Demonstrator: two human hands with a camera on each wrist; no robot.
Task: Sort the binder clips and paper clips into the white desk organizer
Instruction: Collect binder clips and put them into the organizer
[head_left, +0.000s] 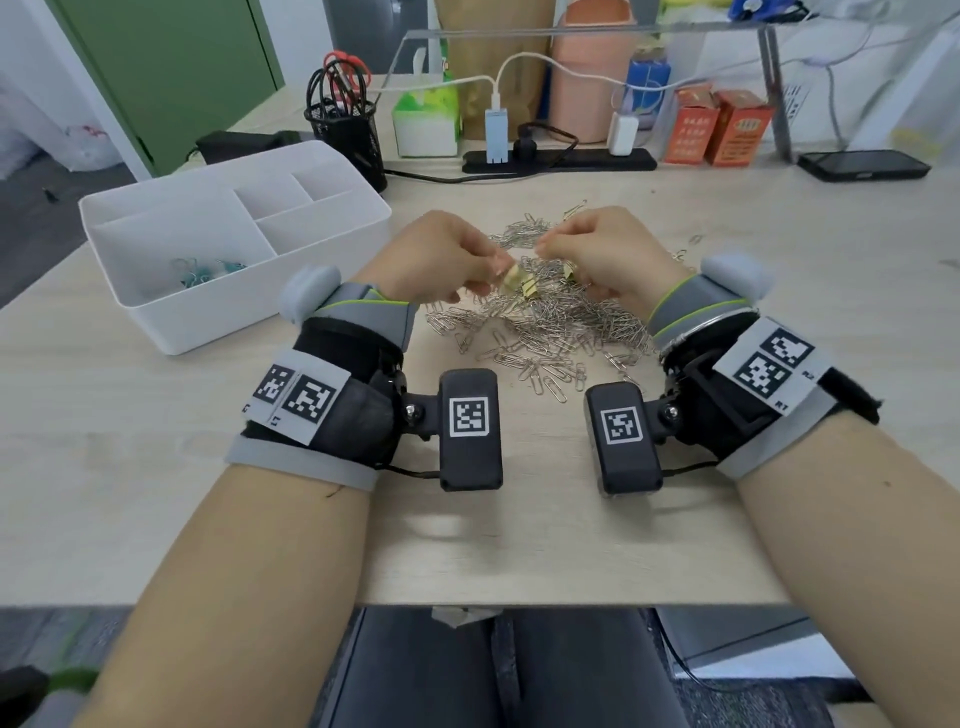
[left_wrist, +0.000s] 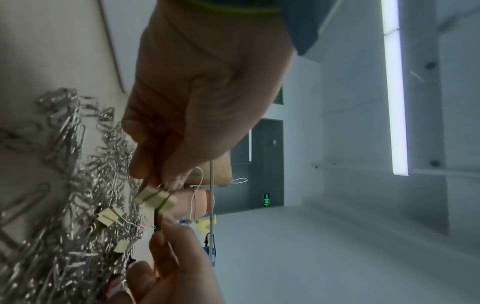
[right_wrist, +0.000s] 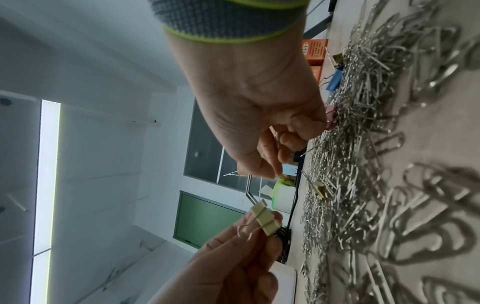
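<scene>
A heap of silver paper clips (head_left: 540, 322) lies mid-table, with yellow binder clips (left_wrist: 107, 216) mixed in. My left hand (head_left: 447, 260) hovers over the heap and pinches a small bunch of yellow binder clips (left_wrist: 155, 198), also seen from the right wrist (right_wrist: 265, 220). My right hand (head_left: 597, 249) is close beside it, fingers curled, thumb against forefinger. A pink binder clip (right_wrist: 332, 115) lies against its lower fingers; whether it is held is unclear. The white desk organizer (head_left: 156, 332) stands to the left, with teal binder clips (head_left: 202, 270) in its large compartment.
Behind the heap lies a black power strip (head_left: 558, 158) with chargers and cables. A mesh pen holder (head_left: 345, 124) with scissors stands behind the organizer, beside a tissue box (head_left: 426, 122). Orange boxes (head_left: 717, 127) and a phone (head_left: 862, 165) are back right. A blue binder clip (right_wrist: 335, 81) sits in the heap.
</scene>
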